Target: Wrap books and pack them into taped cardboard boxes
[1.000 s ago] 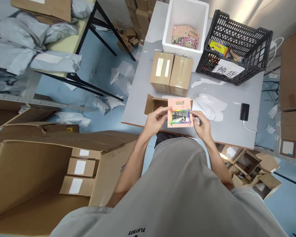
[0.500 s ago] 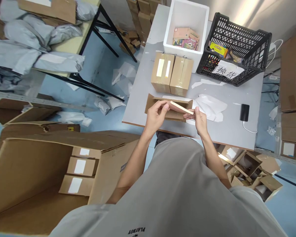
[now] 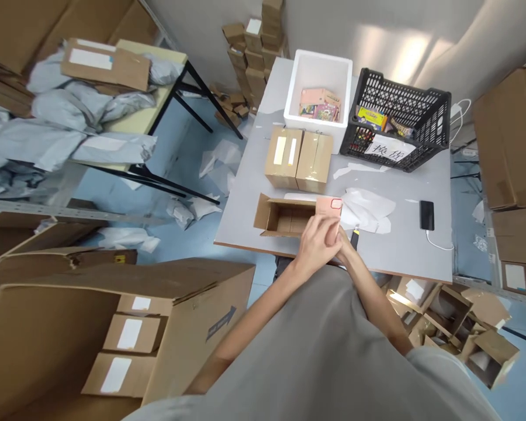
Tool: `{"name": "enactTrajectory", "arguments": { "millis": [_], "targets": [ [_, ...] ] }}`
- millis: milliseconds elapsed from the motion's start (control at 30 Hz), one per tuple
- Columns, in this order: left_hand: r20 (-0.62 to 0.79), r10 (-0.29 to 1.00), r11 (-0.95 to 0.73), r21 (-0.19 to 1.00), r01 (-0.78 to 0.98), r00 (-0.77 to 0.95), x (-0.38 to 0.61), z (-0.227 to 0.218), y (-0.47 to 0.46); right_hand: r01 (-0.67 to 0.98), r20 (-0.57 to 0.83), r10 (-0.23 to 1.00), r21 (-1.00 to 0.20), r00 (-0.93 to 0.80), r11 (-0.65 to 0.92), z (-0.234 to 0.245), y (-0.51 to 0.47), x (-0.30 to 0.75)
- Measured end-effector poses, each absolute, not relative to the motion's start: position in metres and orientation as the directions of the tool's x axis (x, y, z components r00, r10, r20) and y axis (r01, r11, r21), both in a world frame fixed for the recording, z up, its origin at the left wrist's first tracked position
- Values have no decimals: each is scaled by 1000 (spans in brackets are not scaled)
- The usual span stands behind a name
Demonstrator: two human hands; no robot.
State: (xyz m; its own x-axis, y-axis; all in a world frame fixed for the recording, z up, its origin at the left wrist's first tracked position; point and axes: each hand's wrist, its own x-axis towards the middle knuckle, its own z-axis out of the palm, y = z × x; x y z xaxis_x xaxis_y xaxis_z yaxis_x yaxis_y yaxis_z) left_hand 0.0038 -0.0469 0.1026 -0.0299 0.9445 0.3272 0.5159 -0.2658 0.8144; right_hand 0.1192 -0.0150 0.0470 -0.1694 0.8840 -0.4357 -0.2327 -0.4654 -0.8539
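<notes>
A flat pink box [image 3: 326, 206] with a red outlined mark in its corner is held just above the table's front part. My left hand [image 3: 318, 244] lies across its lower part with the fingers bent over it. My right hand [image 3: 344, 247] is behind the left one and grips the box from the right; most of its fingers are hidden. Left of the hands is an open cardboard carton [image 3: 284, 217], its visible inside bare. A black and yellow cutter knife [image 3: 355, 238] lies close to my right hand.
Two taped cartons [image 3: 298, 159] stand behind the open one. Further back are a white foam box [image 3: 290, 88] with pink boxes and a black crate [image 3: 397, 111]. White paper [image 3: 368, 210] and a phone [image 3: 426, 215] lie rightward. A large carton [image 3: 206, 304] stands at lower left.
The pink box has gone from nearly edge-on over the open carton to face-up at its right. My left hand has moved right, across the box and over my right hand. The view has tilted up.
</notes>
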Motion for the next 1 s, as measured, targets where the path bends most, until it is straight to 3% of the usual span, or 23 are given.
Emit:
{"name": "enactTrajectory", "arguments": {
  "millis": [133,233,333,500,667,800,867,933,1000],
  "targets": [
    [-8,971,40,991,128,-238,-31,86,-44,-246,-480,854,-819,-202,-519,53,-17,141],
    [-230,959,222,973,-65,-165,-54,72,-42,-251,-494,857,-819,-149,-516,56,-26,154],
    [-326,943,315,939,-140,-65,-69,71,-36,-248,-502,851,-814,-158,-526,64,-26,154],
    [-266,963,249,945,-214,-54,-88,104,33,-258,-403,903,-865,-150,-429,97,47,135],
    [66,965,-93,991,-96,-254,-115,165,170,-331,-93,988,-935,-126,-130,151,191,90],
    [277,861,-273,959,73,-426,-125,185,211,-298,-75,992,-949,-100,-102,139,238,64],
    [248,873,-234,968,87,-420,-124,169,191,-240,-119,991,-962,-61,-130,108,225,74],
    [122,919,-115,993,41,-376,-121,137,154,-131,-172,985,-977,18,-169,70,199,100],
    [-21,943,18,1000,-11,-331,-116,99,111,81,-209,963,-971,169,-225,34,170,137]
  ]
}}
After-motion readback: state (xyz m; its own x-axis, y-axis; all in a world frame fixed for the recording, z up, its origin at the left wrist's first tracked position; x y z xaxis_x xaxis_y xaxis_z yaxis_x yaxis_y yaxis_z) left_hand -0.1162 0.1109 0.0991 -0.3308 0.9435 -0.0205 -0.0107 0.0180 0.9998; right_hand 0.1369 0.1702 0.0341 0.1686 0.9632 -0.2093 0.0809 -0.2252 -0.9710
